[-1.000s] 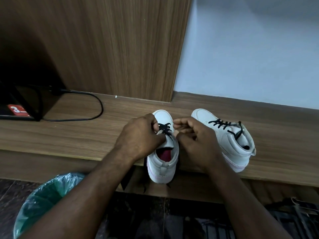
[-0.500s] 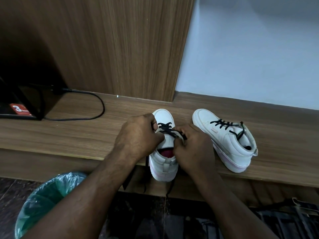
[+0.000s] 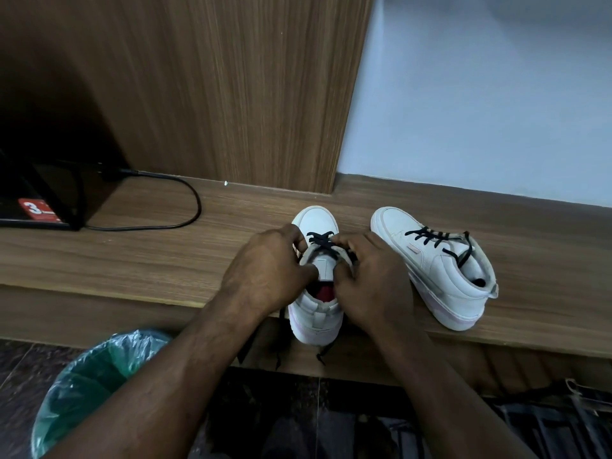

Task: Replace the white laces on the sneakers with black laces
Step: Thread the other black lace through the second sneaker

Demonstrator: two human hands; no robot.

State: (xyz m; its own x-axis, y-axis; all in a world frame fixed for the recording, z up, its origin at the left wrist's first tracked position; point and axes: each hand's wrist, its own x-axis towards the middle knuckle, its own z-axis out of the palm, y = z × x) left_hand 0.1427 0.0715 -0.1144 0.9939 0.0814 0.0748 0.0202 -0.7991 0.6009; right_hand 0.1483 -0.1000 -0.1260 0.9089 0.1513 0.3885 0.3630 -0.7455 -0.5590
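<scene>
The white leather high-top sneaker [image 3: 316,326] overhangs the front edge of the wood-grain counter [image 3: 132,260], left hand [image 3: 265,270] gripping its collar, apparently to steady it, while right hand [image 3: 374,279] pinches the thin black lace [image 3: 319,240] for threading.

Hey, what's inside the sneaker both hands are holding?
A red lining shows in the opening of the held sneaker, below the white tongue. The left hand and right hand cover its sides; deeper inside is dark.

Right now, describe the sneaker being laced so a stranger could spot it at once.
On the wooden ledge sit two white sneakers. Take the left sneaker, heel overhanging the edge. Unlike the right sneaker, the left hand and right hand hold it.
</scene>
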